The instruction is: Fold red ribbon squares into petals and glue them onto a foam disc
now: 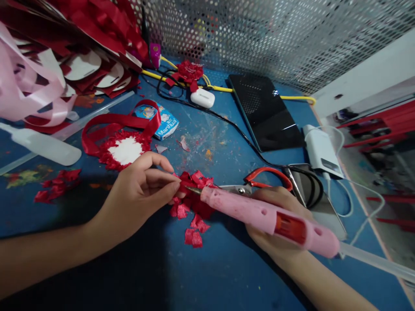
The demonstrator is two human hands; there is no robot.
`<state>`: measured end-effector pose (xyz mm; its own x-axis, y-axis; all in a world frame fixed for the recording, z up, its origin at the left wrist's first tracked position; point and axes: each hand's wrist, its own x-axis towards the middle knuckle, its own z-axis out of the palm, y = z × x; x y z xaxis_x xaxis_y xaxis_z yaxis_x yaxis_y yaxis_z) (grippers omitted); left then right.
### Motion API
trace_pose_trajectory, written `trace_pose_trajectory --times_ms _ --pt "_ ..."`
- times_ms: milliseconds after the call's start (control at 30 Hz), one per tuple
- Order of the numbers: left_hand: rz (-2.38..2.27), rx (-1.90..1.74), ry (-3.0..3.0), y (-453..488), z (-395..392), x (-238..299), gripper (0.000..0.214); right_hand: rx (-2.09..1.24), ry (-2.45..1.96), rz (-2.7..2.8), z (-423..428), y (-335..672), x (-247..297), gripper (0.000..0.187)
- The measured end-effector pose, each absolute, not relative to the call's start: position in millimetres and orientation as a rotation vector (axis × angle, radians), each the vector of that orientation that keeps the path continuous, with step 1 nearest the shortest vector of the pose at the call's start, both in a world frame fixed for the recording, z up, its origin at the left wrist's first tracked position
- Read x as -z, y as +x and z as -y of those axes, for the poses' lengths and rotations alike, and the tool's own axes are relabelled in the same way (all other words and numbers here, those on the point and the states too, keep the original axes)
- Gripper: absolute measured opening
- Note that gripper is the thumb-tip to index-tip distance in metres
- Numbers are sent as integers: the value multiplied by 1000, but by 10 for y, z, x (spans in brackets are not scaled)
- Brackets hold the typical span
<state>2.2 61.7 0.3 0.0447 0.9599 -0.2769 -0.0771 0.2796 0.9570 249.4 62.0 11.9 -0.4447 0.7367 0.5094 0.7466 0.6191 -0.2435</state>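
My left hand [139, 190] is closed in a pinch on a small piece of red ribbon [183, 187]. My right hand [272, 246] is wrapped round a pink hot glue gun [246, 211], whose metal tip meets or nearly meets that ribbon. A clear glue stick [376, 258] sticks out of the gun's back end. Beneath the tip lie several cut red ribbon pieces [193, 237]. Red-handled scissors [269, 172] rest behind the gun, partly hidden. Beyond my left hand is a red ribbon rosette [126, 150] with a white centre and a ribbon loop.
At left are a squeeze bottle [48, 144], pink ribbon [32, 82] and more red scraps [58, 185]. A blue packet [165, 123], white earbud case [202, 98], black tablet [266, 112] and power bank [322, 149] stand further back. A black cable [223, 119] crosses the blue table.
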Motion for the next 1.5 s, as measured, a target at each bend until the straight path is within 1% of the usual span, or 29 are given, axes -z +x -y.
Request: trace_pose_trajectory --times_ms 67,200,333,433,600,900,1067,1367,1433,1500 --pt "-1262 -1026 968 21 -617 -11 20 62 -1156 2290 -626 2500 -119 3" --pt "-1297 -1038 1031 22 -617 -22 18 118 -1151 2302 -627 2498 -121 9" --pt "-1276 -1060 1041 27 -619 -28 17 150 -1153 2257 -634 2513 -95 7" --pt "-1261 -1055 1045 28 -616 -24 16 215 -1261 2217 -655 2530 -46 9" --pt "-1198 -1030 1128 19 -596 6 11 308 -1530 1944 -719 2527 3 15" --pt "-1190 -1030 1267 -17 -565 51 3 56 -1523 2088 -883 2585 -17 19" --pt "-1174 -1022 1168 -21 -598 42 9 -38 -1532 2125 -913 2544 9 18" --pt "-1256 -1077 1067 38 -630 30 21 72 -1508 2120 -916 2531 108 23" --pt "-1246 -1095 1043 58 -623 24 23 29 -1453 2066 -888 2535 96 27" --pt "-1204 -1096 1068 68 -607 20 24 16 -1348 1907 -851 2552 74 26"
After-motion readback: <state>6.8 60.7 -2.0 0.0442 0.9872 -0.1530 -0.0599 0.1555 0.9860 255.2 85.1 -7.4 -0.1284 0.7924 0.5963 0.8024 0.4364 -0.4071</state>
